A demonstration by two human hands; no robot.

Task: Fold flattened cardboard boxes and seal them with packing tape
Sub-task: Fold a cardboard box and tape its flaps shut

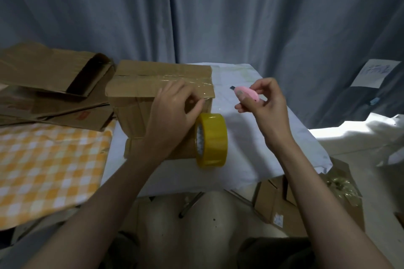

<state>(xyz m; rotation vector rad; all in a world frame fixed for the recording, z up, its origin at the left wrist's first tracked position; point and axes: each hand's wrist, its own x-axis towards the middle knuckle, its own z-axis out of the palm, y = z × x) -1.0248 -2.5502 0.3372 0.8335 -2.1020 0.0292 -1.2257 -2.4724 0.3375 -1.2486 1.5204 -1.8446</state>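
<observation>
The folded brown cardboard box (140,102) sits on a small table covered with white sheet (251,137), toward its left side. A strip of clear shiny packing tape (175,79) runs along the box's top seam to the right edge. The left hand (172,113) rests at the box's upper right corner, fingers curled and pinching the tape end there against the cardboard. The yellow roll of packing tape (211,140) hangs just below that hand, upright on edge, against the box's right side; whether it touches the table cannot be told.

The right hand (262,102) is raised to the right of the box, apart from it, fingers curled around a small pink utility knife (247,94), thumb on its top. The short dark blade tip points left toward the box, not touching it.

A pile of flattened brown cardboard boxes (50,85) lies at left, behind an orange-and-white checked cloth (48,170). Grey-blue curtain (196,11) hangs behind. More cardboard boxes (306,203) sit on the floor at lower right.
</observation>
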